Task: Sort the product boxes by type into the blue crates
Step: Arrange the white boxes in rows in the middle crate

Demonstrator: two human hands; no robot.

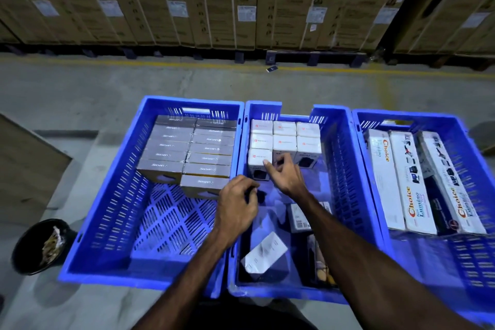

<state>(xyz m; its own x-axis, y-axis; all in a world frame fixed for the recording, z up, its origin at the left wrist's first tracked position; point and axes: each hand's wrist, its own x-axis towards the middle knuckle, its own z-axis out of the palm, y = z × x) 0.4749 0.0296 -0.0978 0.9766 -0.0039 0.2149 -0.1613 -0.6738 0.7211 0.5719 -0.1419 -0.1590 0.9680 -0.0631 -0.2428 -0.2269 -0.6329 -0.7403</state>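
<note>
Both my forearms reach from the bottom edge over the middle blue plastic crate (345, 169). My left hand (237, 205) has its fingers curled round something small and dark that I cannot make out. My right hand (284, 173) is loosely spread, forefinger touching the nearest small white product box (259, 159) of the upright white ones packed at the crate's far end; two loose boxes (263, 256) lie at the near end.

I see bare grey concrete floor (80, 88) with a yellow painted line (160, 64); beyond it stands a row of tall brown cartons (219, 2) printed "WASHING MACHINE".

The left blue crate (107, 209) holds two rows of flat grey boxes (187, 153), their small logo too blurred to read. The right blue crate (417, 254) holds long white boxes (412, 182) marked "Choice Lumino". A black round tub (29, 244) sits on the floor just beside the left crate.
</note>
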